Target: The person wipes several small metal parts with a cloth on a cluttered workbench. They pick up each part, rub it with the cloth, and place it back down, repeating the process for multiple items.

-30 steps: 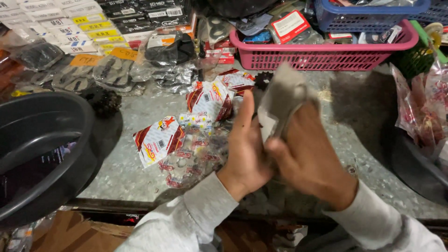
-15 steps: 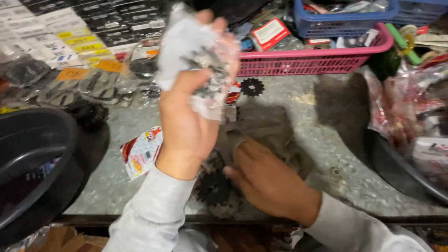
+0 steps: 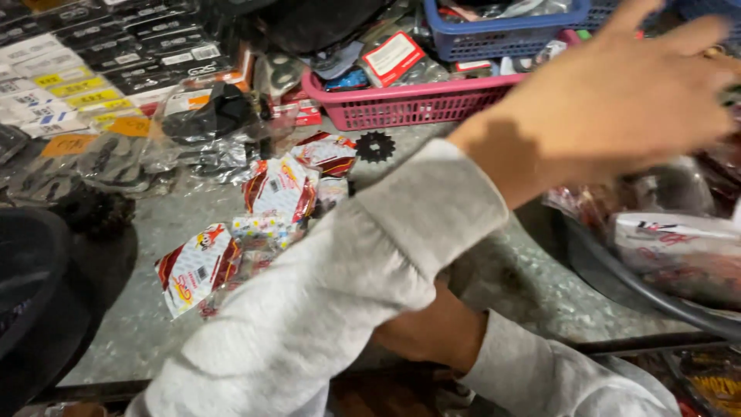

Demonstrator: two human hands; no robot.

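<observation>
My left arm, in a grey sleeve, crosses over to the right. My left hand is blurred at the upper right, fingers spread and nothing visible in it, above a black basin that holds plastic-wrapped packets. My right hand lies low on the counter and is mostly hidden under the left sleeve, so its fingers cannot be seen. Red-and-white packets lie scattered on the speckled counter to the left of my arms. A small black sprocket lies near the pink basket.
A pink basket and a blue basket full of packaged parts stand at the back. Bagged black parts and labelled boxes fill the back left. A large dark tub sits at the left edge.
My left hand held up a clear bag of parts half a second ago; it has swung right over the basin and the bag is no longer in it. My right hand went under the sleeve.
</observation>
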